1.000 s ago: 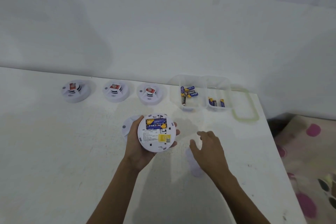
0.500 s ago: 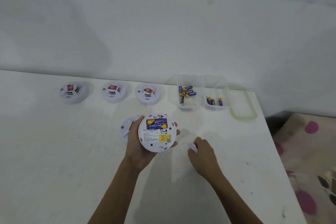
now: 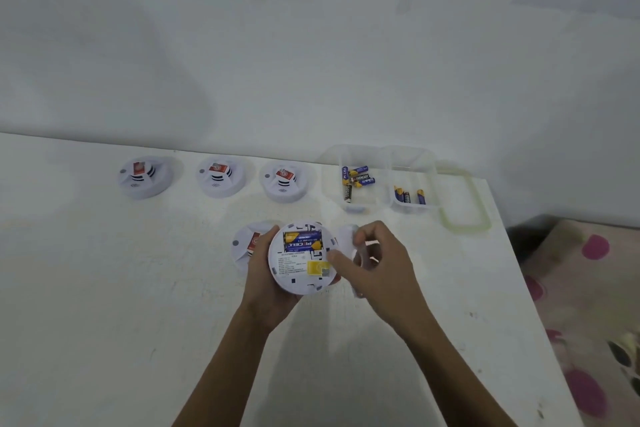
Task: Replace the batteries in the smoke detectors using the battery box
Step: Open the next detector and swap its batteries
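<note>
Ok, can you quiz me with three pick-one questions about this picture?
1. Where is the battery box's lid? A) on the box B) on the table beside it C) in a hand
2. How many smoke detectors stand in the back row? A) two B) three C) five
3. The held detector's battery slot is: A) uncovered, batteries in B) covered C) empty
Answers: 1B, the lid lies flat beside the box. 2B, three sit side by side. 3A, batteries show; left hand grips it, right hand grips a white piece.
</note>
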Motion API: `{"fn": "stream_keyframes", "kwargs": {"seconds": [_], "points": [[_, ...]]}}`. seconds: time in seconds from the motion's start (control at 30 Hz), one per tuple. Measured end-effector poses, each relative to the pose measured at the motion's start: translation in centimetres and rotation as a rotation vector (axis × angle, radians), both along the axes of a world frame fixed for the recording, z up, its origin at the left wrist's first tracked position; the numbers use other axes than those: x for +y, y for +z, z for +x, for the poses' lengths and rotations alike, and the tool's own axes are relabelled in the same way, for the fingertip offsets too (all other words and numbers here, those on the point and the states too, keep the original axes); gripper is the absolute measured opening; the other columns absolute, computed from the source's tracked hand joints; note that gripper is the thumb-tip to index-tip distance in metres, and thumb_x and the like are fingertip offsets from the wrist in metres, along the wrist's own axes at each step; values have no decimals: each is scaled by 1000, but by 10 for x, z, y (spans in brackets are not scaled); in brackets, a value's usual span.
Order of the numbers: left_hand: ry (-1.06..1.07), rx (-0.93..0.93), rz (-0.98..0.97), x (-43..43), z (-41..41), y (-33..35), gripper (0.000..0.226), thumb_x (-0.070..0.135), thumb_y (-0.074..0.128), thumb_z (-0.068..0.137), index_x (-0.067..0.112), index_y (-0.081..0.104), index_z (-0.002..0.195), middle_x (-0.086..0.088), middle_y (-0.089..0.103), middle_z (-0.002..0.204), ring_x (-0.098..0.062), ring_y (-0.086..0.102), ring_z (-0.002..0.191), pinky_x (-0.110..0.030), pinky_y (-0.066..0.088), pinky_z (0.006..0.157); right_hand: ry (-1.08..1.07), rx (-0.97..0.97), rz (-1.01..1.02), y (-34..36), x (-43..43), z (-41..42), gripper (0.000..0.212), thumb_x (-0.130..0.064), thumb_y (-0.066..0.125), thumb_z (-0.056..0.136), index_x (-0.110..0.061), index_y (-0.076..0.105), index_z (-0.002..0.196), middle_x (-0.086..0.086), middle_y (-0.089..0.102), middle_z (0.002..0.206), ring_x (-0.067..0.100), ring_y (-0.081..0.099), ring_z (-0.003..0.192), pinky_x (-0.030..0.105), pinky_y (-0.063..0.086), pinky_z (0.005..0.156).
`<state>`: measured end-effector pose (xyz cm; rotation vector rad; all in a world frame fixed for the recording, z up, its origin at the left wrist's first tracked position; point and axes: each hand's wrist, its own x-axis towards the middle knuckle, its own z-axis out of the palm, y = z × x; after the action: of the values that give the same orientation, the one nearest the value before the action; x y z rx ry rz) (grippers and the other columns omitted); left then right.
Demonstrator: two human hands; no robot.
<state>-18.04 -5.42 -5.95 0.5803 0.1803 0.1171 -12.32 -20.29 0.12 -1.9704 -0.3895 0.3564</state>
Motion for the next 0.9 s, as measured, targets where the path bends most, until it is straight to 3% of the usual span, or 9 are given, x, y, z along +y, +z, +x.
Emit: {"fn": "stream_keyframes", "kwargs": {"seconds": [0.07,0.13,0.2,0.37,0.47,0.6,0.67,0.77,0.9], "points": [[47,64,33,-1,-2,-4,64,59,87,37,23,78,89,-8,75,92,-23,72,81,-35,60,68,-8,-51,-8,7,6,-8,38,-36,78,75,-21,48,94,-5,58,95,8,59,77,16,52,55],[37,27,44,-2,-3,-2,64,58,87,31,26,79,86,-7,75,90,-23,72,78,-35,60,65,-8,-169,-152,6,12,-12,47,-48,75,73,-25,49,105,-7,57,110,8,56,95,25,56,78],[39,62,26,-3,-1,-1,64,57,88,33,26,78,88,-7,75,91,-23,72,79,-35,59,65,9,-294,-271,3,18,-17,55,-55,71,74,-26,50,115,-7,56,118,5,47,101,21,46,92],[-14,52,42,-9,-3,11,64,59,87,34,27,78,88,-6,75,93,-23,72,83,-34,59,63,-15,-455,-333,-4,33,-25,61,-66,60,66,-23,62,109,4,59,116,20,56,103,28,48,83],[-2,66,98,-12,-4,16,61,63,85,30,32,78,82,0,76,89,-18,73,81,-29,58,62,-64,-533,-376,-4,42,-26,52,-68,52,74,-24,63,99,7,66,98,24,66,83,35,58,65],[31,82,80,-11,-6,16,64,63,87,23,31,79,78,-1,76,86,-18,73,77,-29,58,59,28,-559,-373,-10,42,-27,45,-65,47,84,-26,57,106,8,59,107,24,61,92,36,57,73],[37,76,78,-11,-7,16,62,60,88,21,31,79,75,-1,76,83,-17,73,74,-27,58,57,2,-524,-433,-9,44,-29,51,-68,39,81,-27,61,103,5,66,101,24,67,83,33,58,66],[38,82,97,-12,-7,15,61,61,87,23,31,79,76,-1,76,83,-16,73,75,-27,57,58,22,-582,-538,-13,45,-26,54,-68,54,65,-27,68,97,1,69,96,20,69,76,26,57,61],[61,122,101,-11,-4,13,60,62,86,30,30,79,79,-3,75,84,-18,73,76,-28,58,59,37,-596,-558,-16,43,-24,54,-67,56,63,-26,69,96,2,69,93,20,68,74,26,56,60]]}}
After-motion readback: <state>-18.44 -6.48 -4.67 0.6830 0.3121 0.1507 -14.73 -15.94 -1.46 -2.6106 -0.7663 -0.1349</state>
